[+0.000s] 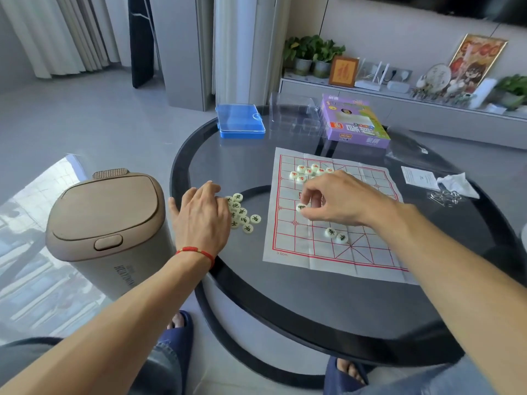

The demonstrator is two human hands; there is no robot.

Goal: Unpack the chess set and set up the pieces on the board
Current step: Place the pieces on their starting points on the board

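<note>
Head view showed the right hand [336,199] pinching a piece [301,207] above the thin paper board [368,260], the left hand [199,215] resting loosely uncurled on the loose pieces [242,213]; a careless drag could shift that sheet.

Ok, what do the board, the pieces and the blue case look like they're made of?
Board: thin paper or plastic sheet, matte white with red lines; fold creases show. Pieces: pale glossy discs with dark characters, probably plastic or resin. Blue case: hard plastic, with a clear, glossy lid that catches the light.
</note>
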